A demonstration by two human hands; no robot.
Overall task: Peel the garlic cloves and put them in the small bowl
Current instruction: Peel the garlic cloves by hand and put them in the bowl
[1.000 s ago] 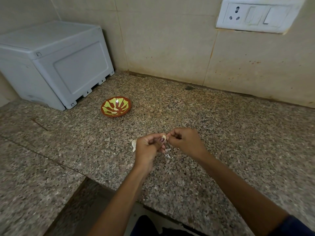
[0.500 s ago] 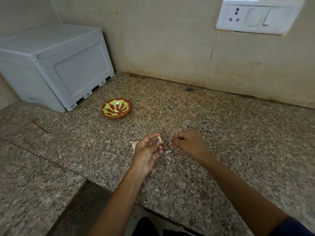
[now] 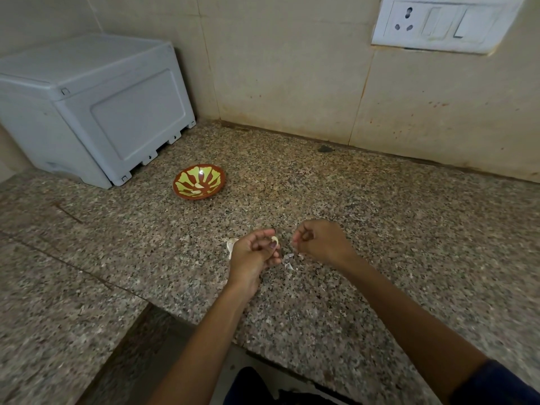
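While the left hand is pinching a small pale garlic clove at its fingertips, the right hand is hanging just beside it with its fingers curled in. I cannot tell if a scrap of skin is sitting between those fingers. The clove is staying up above the speckled tabletop, and bits of papery peel are lying right under the two hands. Another pale piece is peeking out behind the left hand. The small bowl, red with yellow-green shapes, is sitting well apart, up and to the left, near the grey box. To peel well, the right hand should be catching a loose edge and pulling gently, while the left is turning the clove and not squeezing it hard.
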